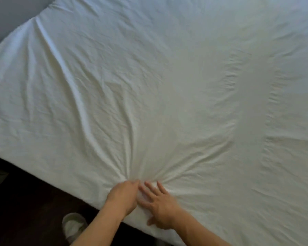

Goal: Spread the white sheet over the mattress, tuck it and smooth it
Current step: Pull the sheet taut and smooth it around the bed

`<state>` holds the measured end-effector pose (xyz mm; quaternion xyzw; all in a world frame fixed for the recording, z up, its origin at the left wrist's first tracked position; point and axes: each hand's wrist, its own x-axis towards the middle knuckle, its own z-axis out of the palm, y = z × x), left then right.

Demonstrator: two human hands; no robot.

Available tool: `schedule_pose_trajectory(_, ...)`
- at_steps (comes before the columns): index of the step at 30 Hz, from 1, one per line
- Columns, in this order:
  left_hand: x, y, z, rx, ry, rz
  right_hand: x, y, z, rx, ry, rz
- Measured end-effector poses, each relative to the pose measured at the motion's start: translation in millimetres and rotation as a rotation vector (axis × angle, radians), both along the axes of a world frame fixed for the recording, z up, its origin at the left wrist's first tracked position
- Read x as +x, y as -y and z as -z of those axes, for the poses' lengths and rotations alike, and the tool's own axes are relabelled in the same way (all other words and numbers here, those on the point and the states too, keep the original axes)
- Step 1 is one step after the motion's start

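Sheet: white, covers the whole mattress top, drapes over the near edge; creases fan out from a bunch near that edge.
Left hand: at the bunch, fingers curled together, pinching the gathered cloth.
Right hand: just beside the left, palm down on the sheet, fingers apart and flat, cloth beneath them.
Floor: dark, below the bed edge.
Shoe: pale, on the floor near the left forearm.
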<state>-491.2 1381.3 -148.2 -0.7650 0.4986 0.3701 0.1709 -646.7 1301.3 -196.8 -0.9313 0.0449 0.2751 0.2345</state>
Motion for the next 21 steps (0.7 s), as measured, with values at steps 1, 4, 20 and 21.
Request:
schedule_pose_trajectory(1, 14, 0, -2, -0.031, 0.005, -0.021, 8, 2, -6, 0.04, 0.027, -0.031)
schedule_pose_trajectory(4, 72, -3, 2, -0.143, 0.114, -0.079, 38, 25, -15, -0.005, 0.121, 0.097)
schedule_pose_trajectory(20, 244, -119, 8, 0.004, 0.063, -0.185, 290, -105, 3, -0.143, -0.055, 0.106)
schedule_pose_trajectory(21, 259, -123, 4, -0.069, 0.049, -0.194, 309, -107, -2, -0.1, -0.025, 0.055)
